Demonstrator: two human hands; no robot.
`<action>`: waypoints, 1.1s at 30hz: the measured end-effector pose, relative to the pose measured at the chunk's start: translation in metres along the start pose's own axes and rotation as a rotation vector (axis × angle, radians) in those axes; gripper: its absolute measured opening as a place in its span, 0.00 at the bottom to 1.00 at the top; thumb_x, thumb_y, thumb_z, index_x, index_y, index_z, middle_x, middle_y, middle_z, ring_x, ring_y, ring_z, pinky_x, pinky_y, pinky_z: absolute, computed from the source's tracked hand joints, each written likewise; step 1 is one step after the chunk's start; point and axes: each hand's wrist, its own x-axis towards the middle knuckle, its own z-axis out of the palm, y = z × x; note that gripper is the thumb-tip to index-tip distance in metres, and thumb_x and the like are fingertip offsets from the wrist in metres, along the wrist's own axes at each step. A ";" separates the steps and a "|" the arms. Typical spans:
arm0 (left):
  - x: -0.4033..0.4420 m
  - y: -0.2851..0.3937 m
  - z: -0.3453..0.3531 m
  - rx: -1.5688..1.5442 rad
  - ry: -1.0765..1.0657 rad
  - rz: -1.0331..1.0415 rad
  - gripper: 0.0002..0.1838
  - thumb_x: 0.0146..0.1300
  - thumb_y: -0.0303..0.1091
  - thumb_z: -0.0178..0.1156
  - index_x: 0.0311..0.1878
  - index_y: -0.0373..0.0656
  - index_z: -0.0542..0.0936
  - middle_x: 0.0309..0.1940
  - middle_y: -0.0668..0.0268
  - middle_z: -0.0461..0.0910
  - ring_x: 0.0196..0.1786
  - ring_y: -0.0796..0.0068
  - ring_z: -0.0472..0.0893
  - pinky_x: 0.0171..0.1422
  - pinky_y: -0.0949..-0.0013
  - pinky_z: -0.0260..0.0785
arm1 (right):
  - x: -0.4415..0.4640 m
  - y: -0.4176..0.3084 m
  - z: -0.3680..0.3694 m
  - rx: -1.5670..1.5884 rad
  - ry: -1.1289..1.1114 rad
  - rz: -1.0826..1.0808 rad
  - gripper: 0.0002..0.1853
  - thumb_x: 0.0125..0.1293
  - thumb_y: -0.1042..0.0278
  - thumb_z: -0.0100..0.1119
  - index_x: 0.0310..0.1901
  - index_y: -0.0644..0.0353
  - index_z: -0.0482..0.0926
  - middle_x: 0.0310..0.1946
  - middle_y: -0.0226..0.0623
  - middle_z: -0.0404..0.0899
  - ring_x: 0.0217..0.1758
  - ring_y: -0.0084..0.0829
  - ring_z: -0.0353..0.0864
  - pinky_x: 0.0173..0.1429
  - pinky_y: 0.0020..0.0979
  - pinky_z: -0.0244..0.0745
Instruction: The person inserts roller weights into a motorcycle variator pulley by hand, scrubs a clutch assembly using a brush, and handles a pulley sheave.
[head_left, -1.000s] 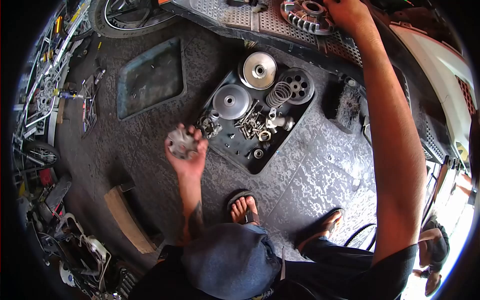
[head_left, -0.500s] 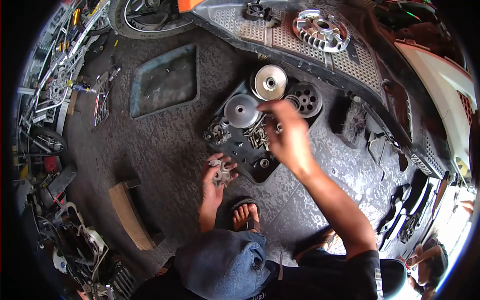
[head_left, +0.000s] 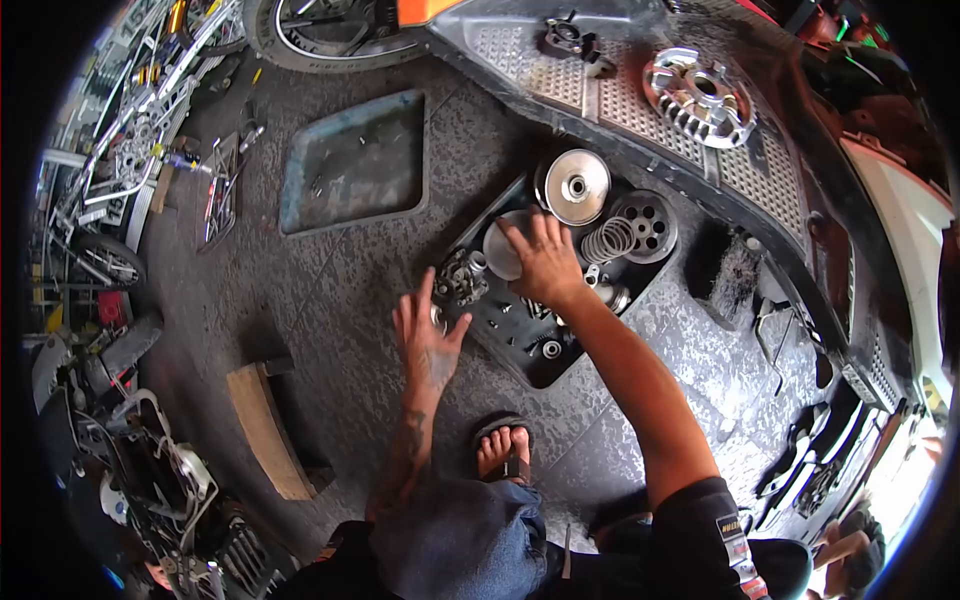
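My right hand (head_left: 548,262) rests over a grey metal pulley disc (head_left: 499,250) in the dark parts tray (head_left: 520,362), its fingers spread. My left hand (head_left: 428,350) is at the tray's near left side, back up, thumb and fingers apart. A bit of a metal part (head_left: 438,318) shows between that thumb and the fingers; most of it is hidden. Close by sits a greasy metal assembly (head_left: 462,278). A shiny pale pulley (head_left: 577,188), a coil spring (head_left: 607,241) and a round drum with holes (head_left: 645,226) fill the tray's far end. A bearing (head_left: 551,349) lies near its front corner.
A blue-rimmed shallow tray (head_left: 287,205) with a few small bits lies at the left. Across the top stretches a scooter footboard (head_left: 620,100) carrying a finned metal rotor (head_left: 702,95). A curved wooden piece (head_left: 265,430) lies on the floor. Motorcycle frames stand along the left.
My right hand has come down onto the pulley disc. My left hand has turned from palm up, holding a grey metal plate, to back up and moved toward the tray. The view has shifted.
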 end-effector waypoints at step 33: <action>0.046 0.079 0.064 0.223 -0.479 0.683 0.25 0.61 0.38 0.61 0.63 0.62 0.72 0.52 0.64 0.67 0.58 0.58 0.68 0.59 0.40 0.61 | -0.228 -0.059 0.046 1.360 0.268 0.153 0.31 0.62 0.66 0.48 0.67 0.64 0.58 0.57 0.56 0.71 0.63 0.53 0.71 0.65 0.40 0.65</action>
